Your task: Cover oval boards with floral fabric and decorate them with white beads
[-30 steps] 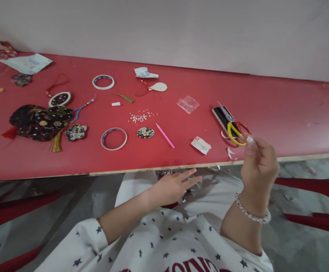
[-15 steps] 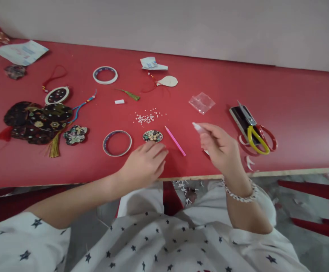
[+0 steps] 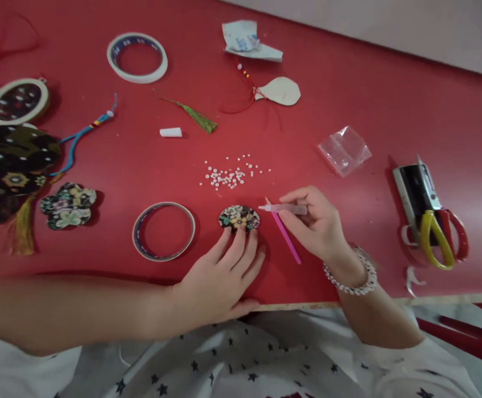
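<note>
the left hand (image 3: 218, 282) lies flat on the red bench (image 3: 369, 83), its fingers (image 3: 236, 246) spread apart, their tips touching the near edge of a round floral disc (image 3: 239, 218). the right hand (image 3: 315, 224) pinches a clear plastic applicator (image 3: 284, 208) between fingers and thumb, its tip just beside the disc, above a pink stick (image 3: 286, 237). white beads (image 3: 228, 177) lie scattered beyond, a tape ring (image 3: 163, 231) sits left, and yellow-handled snips (image 3: 424, 237) lie off right.

Round fabric disc (image 3: 239, 218), lower centre: black, printed with cream and yellow flowers. Slim stick (image 3: 286, 237) beside it: pink. Plastic tube (image 3: 283, 209): translucent white. Tabletop (image 3: 349, 99): red. Shirt (image 3: 224, 359), bottom edge: white, navy stars.
</note>
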A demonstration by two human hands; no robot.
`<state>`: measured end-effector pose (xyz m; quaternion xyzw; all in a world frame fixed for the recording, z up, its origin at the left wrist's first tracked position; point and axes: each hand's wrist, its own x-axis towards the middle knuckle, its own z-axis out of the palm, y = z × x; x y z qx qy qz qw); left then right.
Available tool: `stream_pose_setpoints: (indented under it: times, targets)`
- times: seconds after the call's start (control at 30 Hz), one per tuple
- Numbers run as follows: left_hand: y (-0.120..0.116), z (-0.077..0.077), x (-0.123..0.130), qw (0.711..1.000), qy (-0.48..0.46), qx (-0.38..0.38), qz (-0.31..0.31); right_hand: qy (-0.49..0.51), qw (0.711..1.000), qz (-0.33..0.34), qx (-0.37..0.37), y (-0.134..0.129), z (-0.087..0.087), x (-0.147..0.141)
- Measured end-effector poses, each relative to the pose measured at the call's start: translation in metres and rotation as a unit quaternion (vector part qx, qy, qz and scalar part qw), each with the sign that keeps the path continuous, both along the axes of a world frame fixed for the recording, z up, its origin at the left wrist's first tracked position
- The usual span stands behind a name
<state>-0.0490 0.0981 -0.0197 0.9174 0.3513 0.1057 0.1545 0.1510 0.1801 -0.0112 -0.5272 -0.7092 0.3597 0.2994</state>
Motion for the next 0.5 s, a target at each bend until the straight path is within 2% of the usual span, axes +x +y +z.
stream_pose_setpoints:
  times: [0.1, 0.27, 0.5]
  targets:
    - [0.0005, -0.0003, -0.0010, 0.998, -0.042, -0.046, 0.006, -0.013, 1.000, 0.006, 0.015, -0.0040, -0.0011, 0.0043]
    - [0.0040, -0.0004, -0.0017, 0.988, -0.097, -0.118, 0.016, -0.027, 0.996, 0.077, 0.037, -0.0067, -0.0016, 0.0012]
    - [0.0067, 0.0000, 0.0002, 0.997, -0.048, -0.059, -0.006, -0.058, 0.992, 0.098, 0.049, -0.0064, -0.0026, -0.0024]
